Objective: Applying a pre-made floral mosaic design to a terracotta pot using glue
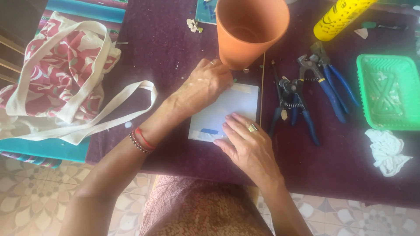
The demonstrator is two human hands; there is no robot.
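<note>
A pale white-blue square tile [229,107] lies flat on the dark purple table cover [175,39]. My left hand [203,85] rests on the tile's upper left corner, fingers curled, right below an upright terracotta flower pot [250,30]. My right hand [245,144], with a ring, presses its fingertips flat on the tile's lower right part. A small blue piece [209,131] and a strip of tape lie along the tile's lower edge. Whether the left fingers pinch anything is hidden.
Two blue-handled nippers [294,102] [326,78] lie right of the tile, beside a thin stick [262,87]. A green plastic tray [387,91], a crumpled white cloth [387,150] and a yellow bottle [339,17] are at the right. A red-and-white fabric bag [57,74] lies left.
</note>
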